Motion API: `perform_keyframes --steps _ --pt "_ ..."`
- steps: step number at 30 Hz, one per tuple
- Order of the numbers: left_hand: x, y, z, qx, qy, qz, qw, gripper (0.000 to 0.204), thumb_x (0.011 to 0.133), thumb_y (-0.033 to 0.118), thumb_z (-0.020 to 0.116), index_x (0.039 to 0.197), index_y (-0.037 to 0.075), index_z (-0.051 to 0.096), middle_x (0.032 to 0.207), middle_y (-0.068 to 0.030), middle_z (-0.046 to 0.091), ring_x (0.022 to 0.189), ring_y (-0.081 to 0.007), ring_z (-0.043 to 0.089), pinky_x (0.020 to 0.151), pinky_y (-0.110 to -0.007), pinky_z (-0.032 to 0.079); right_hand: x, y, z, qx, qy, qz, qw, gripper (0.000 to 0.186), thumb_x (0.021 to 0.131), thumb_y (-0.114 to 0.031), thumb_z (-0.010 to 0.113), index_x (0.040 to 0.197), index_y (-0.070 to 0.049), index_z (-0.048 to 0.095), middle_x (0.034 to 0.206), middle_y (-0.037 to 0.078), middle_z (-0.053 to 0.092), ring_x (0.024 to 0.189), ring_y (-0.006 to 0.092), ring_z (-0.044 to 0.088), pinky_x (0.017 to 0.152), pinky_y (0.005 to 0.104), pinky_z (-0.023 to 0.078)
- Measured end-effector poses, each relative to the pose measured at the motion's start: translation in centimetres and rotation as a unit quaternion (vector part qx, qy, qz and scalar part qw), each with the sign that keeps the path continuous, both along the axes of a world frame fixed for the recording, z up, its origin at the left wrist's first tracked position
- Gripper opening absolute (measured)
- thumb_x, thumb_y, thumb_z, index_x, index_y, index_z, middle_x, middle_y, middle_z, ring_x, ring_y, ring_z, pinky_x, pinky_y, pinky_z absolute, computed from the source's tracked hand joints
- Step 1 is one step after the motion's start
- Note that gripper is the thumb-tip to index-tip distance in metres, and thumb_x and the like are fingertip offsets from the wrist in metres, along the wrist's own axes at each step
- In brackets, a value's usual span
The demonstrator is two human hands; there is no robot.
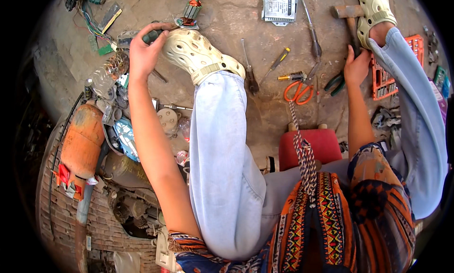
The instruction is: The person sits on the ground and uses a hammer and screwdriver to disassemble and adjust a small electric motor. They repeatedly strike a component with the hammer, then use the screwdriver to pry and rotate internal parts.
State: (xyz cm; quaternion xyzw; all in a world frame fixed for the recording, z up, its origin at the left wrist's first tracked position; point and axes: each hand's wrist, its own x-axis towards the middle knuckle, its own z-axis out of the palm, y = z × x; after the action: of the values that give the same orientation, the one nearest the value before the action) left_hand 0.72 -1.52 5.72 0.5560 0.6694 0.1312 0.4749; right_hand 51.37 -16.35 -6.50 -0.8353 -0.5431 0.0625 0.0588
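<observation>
My left hand (pixel 145 51) is closed round the dark rounded handle of what looks like a screwdriver (pixel 152 35). Its shaft points toward a small electric motor (pixel 191 13) with copper windings, just past the toe of my left clog (pixel 189 48). Whether the tip touches the motor cannot be made out. In my right hand (pixel 357 67) is the handle of a hammer (pixel 349 12), gripped low down. The hammer's head lies beside my right clog (pixel 376 8), away from the motor. Pliers (pixel 336 83) with dark handles rest on the ground near my right wrist.
Between my feet lie orange-handled scissors (pixel 299 92), screwdrivers (pixel 250 72) and a silver metal box (pixel 280 7). A red stool (pixel 309 147) stands close to me. An orange socket case (pixel 384 79) is at right. An orange cylinder (pixel 82 140), wires (pixel 90 17) and scrap crowd the left.
</observation>
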Motion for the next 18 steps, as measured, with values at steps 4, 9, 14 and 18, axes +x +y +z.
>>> perform_keyframes --steps 4,9,14,18 --pt "-0.7 0.8 -0.5 -0.047 -0.032 0.057 0.997 0.017 0.089 0.007 0.062 0.104 -0.001 0.063 0.104 -0.0067 0.069 0.097 -0.0108 0.059 0.087 -0.023 0.044 -4.0 1.5 2.4 0.002 0.115 -0.076 0.990 0.042 0.089 -0.039 0.062 0.098 0.002 0.058 0.094 0.022 0.060 0.087 0.0395 0.058 0.076 0.0459 0.045" --pt "-0.9 0.5 -1.3 -0.010 -0.024 0.089 0.996 0.018 0.089 0.007 0.063 0.102 0.000 0.055 0.102 -0.0079 0.069 0.085 -0.0084 0.057 0.079 -0.023 0.046 -6.9 4.6 4.5 -0.011 0.391 -0.195 0.899 0.042 0.095 -0.037 0.056 0.080 0.003 0.058 0.060 0.004 0.051 0.054 0.0131 0.050 0.052 0.0299 0.042" --pt "-0.5 2.5 -0.4 -0.056 -0.014 0.024 0.998 0.012 0.089 0.007 0.062 0.097 0.002 0.053 0.102 -0.0074 0.070 0.082 -0.0076 0.056 0.077 -0.022 0.046 -8.8 6.7 4.9 -0.025 0.494 -0.187 0.849 0.045 0.095 -0.040 0.056 0.075 0.001 0.059 0.056 -0.002 0.046 0.050 0.0054 0.041 0.046 0.0237 0.034" --pt "-0.6 4.4 0.0 -0.113 -0.008 -0.078 0.990 0.011 0.090 0.007 0.061 0.097 0.003 0.053 0.103 -0.0063 0.069 0.079 -0.0069 0.055 0.075 -0.022 0.046 -9.3 7.0 4.3 -0.032 0.458 -0.170 0.872 0.046 0.094 -0.040 0.057 0.074 0.001 0.059 0.055 -0.001 0.047 0.050 0.0061 0.041 0.047 0.0249 0.035"
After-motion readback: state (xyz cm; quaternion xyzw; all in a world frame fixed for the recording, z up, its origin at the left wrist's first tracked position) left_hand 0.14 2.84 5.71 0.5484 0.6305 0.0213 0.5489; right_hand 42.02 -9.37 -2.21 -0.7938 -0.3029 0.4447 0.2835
